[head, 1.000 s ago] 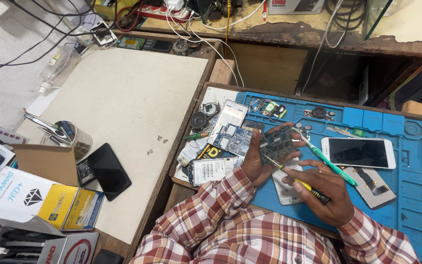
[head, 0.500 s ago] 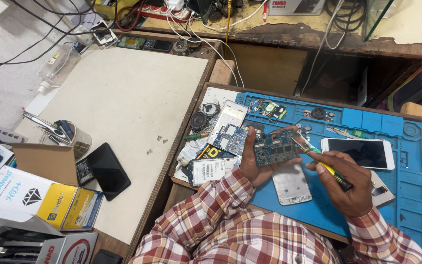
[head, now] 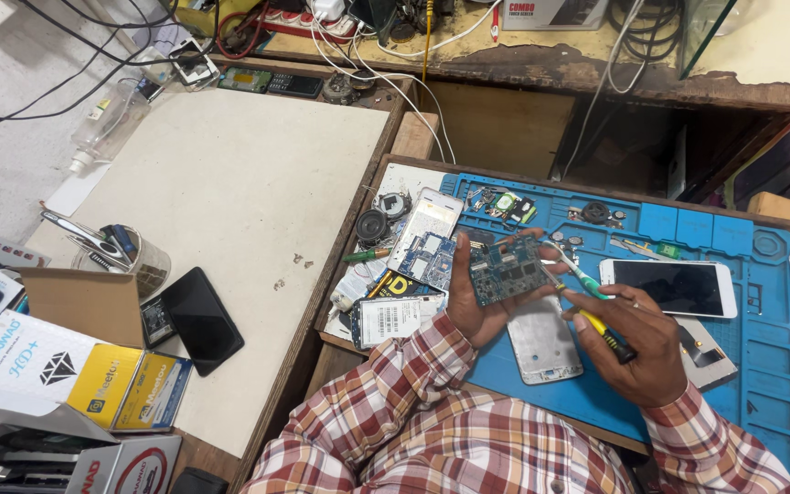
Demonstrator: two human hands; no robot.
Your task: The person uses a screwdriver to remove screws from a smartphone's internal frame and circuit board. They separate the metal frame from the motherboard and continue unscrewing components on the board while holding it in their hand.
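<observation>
My left hand (head: 473, 306) holds a dark green phone circuit board (head: 506, 269) tilted up over the blue repair mat (head: 761, 348). My right hand (head: 637, 343) grips a screwdriver (head: 589, 316) with a yellow and black handle, its tip touching the right edge of the board. A second tool with a teal handle (head: 585, 277) lies just behind it. Under my hands a silver phone frame (head: 546, 340) rests flat on the mat. Both forearms wear plaid sleeves.
A white smartphone (head: 667, 285) lies on the mat to the right, another open phone (head: 424, 229) and loose boards to the left. A beige table (head: 230, 201) holds a black phone (head: 198, 318), a tool cup (head: 125, 252) and boxes (head: 57, 366). Cables crowd the back shelf.
The circuit board has risen and turned more toward the camera in my left hand. My right hand has shifted right, and the screwdriver tip now meets the board's edge.
</observation>
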